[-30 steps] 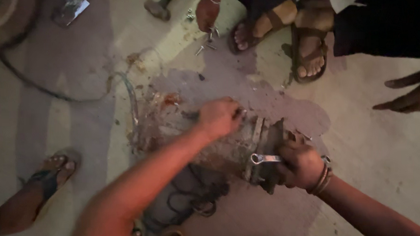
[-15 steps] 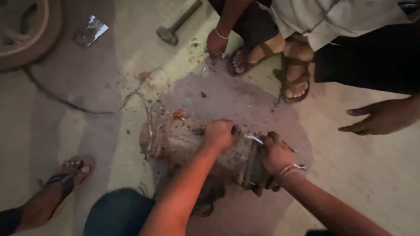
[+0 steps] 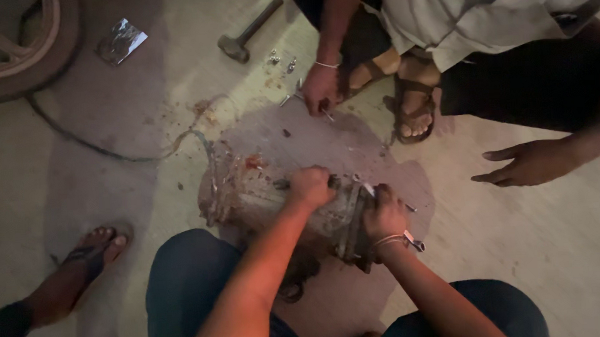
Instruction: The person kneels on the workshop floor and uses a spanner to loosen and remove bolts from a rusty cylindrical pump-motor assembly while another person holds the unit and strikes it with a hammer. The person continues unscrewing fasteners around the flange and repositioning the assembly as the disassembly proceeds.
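So in the head view, the person's left hand (image 3: 310, 187) is a closed fist gripping something small on top of the grimy motor housing (image 3: 274, 202) lying on its side on the floor, right in front of their knees. A second ago that hand sat further toward the left end; now it's closer to the flanged right end. The right hand (image 3: 381, 215) is curled tight around a slim metal tool (image 3: 367, 188) at the flange, and it has come up from the side to the top edge, so both hands now work nearly touching. Looks like the effort's focused on one fastener there. At the far side, a co-worker's hand (image 3: 320, 88) rests by loose bolts (image 3: 281, 57), with a hammer (image 3: 245, 37) nearby.
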{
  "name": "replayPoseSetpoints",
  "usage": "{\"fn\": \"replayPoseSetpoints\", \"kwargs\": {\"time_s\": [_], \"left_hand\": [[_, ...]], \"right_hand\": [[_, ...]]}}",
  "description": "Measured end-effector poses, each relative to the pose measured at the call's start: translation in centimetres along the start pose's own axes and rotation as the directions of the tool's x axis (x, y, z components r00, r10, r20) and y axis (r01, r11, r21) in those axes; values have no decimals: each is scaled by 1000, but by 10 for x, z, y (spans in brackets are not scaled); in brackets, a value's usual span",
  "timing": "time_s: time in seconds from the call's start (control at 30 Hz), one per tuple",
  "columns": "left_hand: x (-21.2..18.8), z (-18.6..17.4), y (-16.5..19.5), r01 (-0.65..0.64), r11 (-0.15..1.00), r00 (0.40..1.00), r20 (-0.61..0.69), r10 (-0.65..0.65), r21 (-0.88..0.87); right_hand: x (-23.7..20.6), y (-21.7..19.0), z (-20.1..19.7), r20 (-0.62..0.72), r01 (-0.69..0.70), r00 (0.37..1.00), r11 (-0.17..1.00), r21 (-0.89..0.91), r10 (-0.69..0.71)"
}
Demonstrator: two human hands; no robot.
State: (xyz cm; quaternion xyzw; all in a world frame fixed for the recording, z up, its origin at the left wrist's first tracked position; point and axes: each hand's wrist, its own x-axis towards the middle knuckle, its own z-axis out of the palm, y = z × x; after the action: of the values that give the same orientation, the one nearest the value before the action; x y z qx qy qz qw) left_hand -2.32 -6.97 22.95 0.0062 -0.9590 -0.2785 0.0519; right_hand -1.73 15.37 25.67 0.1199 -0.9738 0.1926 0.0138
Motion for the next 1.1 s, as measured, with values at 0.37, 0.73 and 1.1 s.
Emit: {"fn": "replayPoseSetpoints", "kwargs": {"time_s": [0.37,0.73,1.1], "left_hand": [[-16,-5,6,-31,999,987,-158,28,-15],[-40,-29,-6,-19,999,967,-252,30,47],[-39,-14,-11,40,984,988,-155,-13,176]], "right_hand": [[-16,-28,-27,-328,46,945,990,132,-1],[-16,12,-14,-177,-113,946,790,603,270],[26,36,-197,180,-403,895,565,720,409]]}}
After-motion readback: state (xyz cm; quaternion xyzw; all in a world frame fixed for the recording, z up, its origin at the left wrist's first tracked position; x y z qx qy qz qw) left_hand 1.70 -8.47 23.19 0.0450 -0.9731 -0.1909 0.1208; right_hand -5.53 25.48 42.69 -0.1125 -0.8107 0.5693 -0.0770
